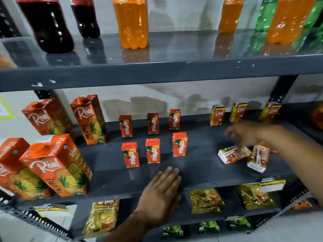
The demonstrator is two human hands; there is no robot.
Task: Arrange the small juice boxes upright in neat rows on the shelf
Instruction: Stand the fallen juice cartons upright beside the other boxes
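Note:
Several small red Maaza juice boxes [153, 151] stand upright in two rows on the dark middle shelf [201, 168]. Three small Real boxes [217, 115] stand upright at the back right. In front of them two small boxes [233, 154] lie on their sides, one [258, 158] tilted. My right hand [244, 133] hovers just above the lying boxes, blurred, fingers spread, holding nothing. My left hand [161, 191] rests flat on the shelf's front edge with fingers together and empty.
Large Real pineapple cartons [57, 165] crowd the shelf's left side. Soda bottles [131, 23] stand on the shelf above. Gold snack packets [206, 200] lie on the shelf below. A dark upright post [283, 89] rises at the right back.

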